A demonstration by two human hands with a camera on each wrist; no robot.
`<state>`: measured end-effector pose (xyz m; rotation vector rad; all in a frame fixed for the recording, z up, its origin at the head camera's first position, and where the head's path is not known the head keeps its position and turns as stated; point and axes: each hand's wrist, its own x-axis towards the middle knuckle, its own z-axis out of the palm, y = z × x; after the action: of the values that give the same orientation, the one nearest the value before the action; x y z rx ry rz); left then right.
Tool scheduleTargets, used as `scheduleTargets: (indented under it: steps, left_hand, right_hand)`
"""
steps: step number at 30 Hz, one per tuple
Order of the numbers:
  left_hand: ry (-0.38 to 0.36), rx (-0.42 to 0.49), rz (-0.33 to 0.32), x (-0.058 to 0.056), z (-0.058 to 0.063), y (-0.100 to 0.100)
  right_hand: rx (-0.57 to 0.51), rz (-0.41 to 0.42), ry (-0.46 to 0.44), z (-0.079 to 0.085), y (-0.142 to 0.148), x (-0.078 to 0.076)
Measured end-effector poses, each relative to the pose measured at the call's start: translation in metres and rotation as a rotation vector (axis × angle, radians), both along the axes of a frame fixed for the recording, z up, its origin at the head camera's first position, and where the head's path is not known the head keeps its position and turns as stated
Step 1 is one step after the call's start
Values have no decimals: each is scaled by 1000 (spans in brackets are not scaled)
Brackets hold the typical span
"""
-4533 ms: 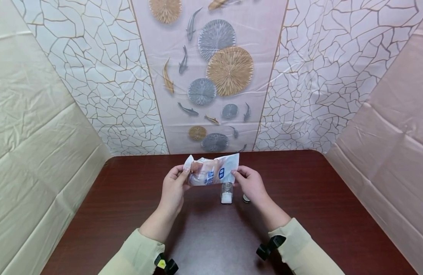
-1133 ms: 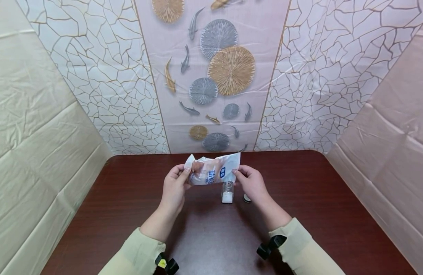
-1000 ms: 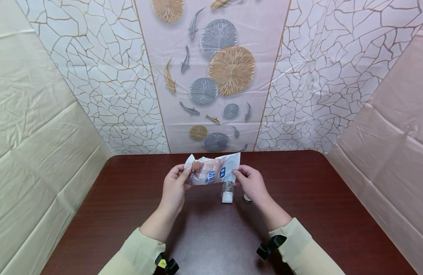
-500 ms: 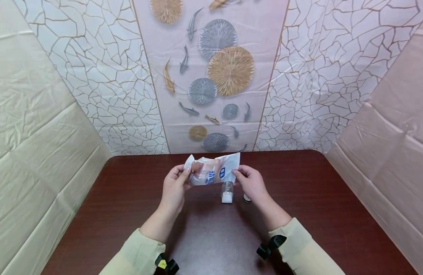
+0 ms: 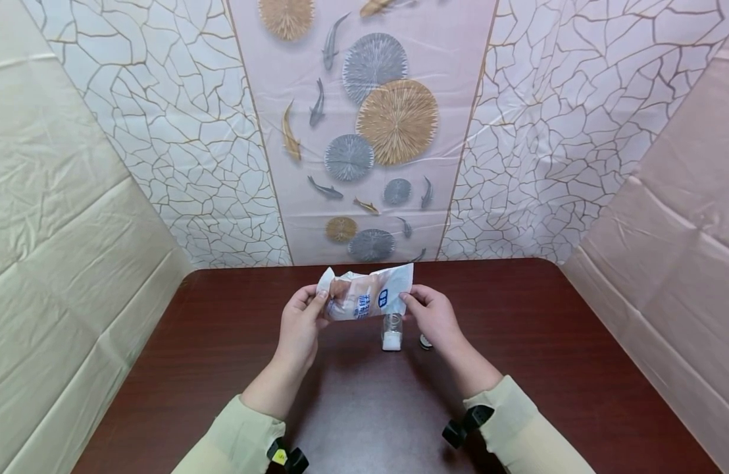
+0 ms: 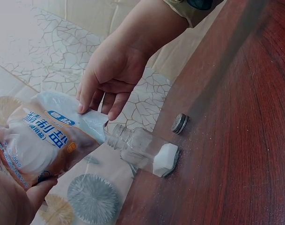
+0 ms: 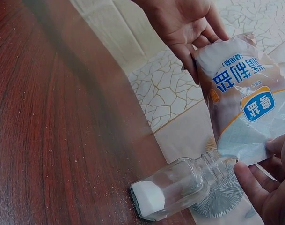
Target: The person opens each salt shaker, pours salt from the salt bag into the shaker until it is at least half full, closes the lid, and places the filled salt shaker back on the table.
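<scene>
A salt bag (image 5: 364,296), white and orange-brown with blue lettering, is held up above the table between both hands. My left hand (image 5: 299,322) grips its fuller end, thumb in front and fingers behind. At the other end, my right hand (image 5: 434,316) pinches the bag close to its corner. Beneath that corner stands an uncapped glass bottle (image 7: 175,187), with white salt (image 7: 149,197) filling its lower part. In both wrist views the bag's corner is right at the bottle's mouth (image 6: 119,137). The bottle's cap (image 6: 179,123), dark-sided, lies on the table near my right hand.
The dark red-brown wooden table (image 5: 364,408) carries scattered white grains around the bottle, seen in the wrist views. A patterned cloth backdrop (image 5: 364,131) rises behind its far edge, and beige cloth walls (image 5: 56,263) flank both sides.
</scene>
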<state>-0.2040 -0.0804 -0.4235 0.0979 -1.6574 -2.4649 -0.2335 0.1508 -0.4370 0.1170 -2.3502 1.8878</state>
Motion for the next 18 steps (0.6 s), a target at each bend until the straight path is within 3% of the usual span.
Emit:
scheduleTargets:
  steps: [18]
  left_hand:
    - [1,-1,-9,-1,-1,-2]
  right_hand:
    - [15,-4,-3,0,-1,-1]
